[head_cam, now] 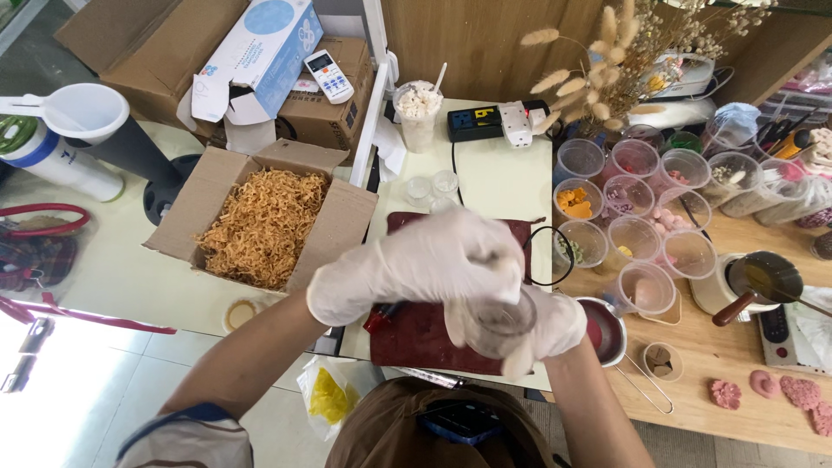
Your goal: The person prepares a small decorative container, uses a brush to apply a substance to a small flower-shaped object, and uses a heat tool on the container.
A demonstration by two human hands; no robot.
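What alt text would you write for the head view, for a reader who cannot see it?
Two white-gloved hands, left hand above right hand, hold a small clear jar over a dark red mat. A cardboard box of golden shreds sits left; plastic cups stand right.

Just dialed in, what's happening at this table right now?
A person in white gloves holds a small clear glass jar over a dark red mat. The right hand cups the jar from below while the left hand covers its top. To the left sits an open cardboard box of tan shredded filler; to the right, clear plastic cups with coloured bits.
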